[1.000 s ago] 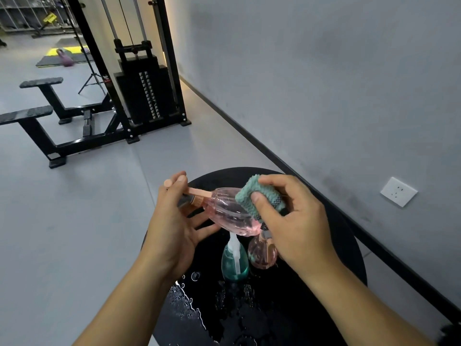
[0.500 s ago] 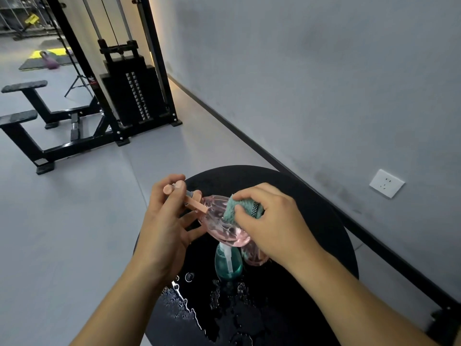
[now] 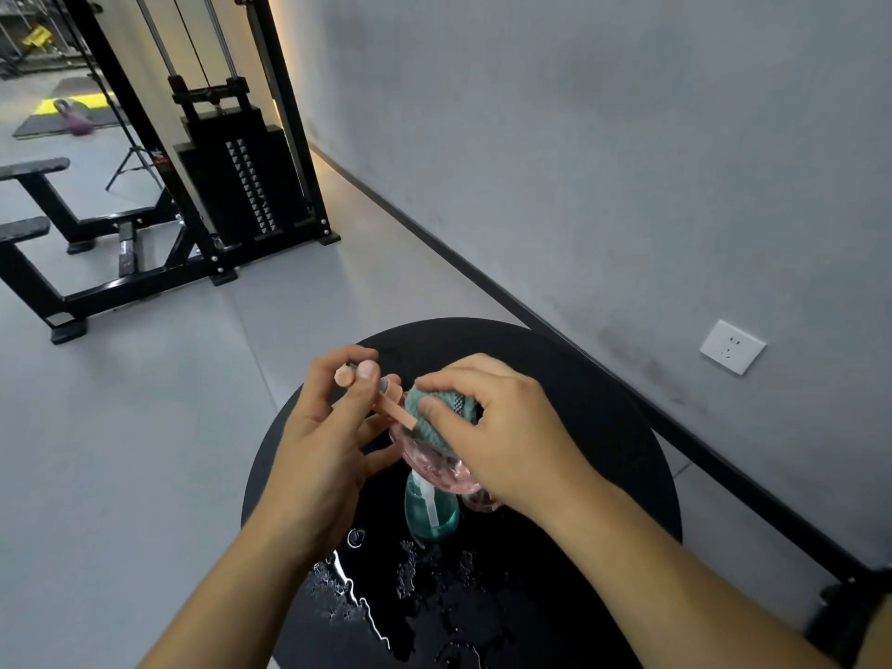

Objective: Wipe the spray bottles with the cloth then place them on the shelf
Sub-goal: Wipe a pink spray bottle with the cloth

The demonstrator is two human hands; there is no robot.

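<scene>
At mid-frame the left hand [image 3: 323, 441] pinches the spray head of the clear pink spray bottle [image 3: 429, 458], held sideways above the wet black table [image 3: 603, 427]. Just right, the right hand [image 3: 502, 437] curls round the teal cloth [image 3: 434, 412], pressing it on the bottle. That wet, glossy plastic could slip from so light a pinch and topple the teal bottle [image 3: 431, 511] below.

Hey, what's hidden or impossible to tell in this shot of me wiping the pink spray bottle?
All in the head view:
- Pink spray bottle: the right hand and teal cloth cover most of its body.
- Its spray head: mostly wrapped by the left hand.
- Second pink bottle: nearly all hidden under the right hand.
- Shelf: not in view.
- Round black table: near edge cut off by the frame.
</scene>
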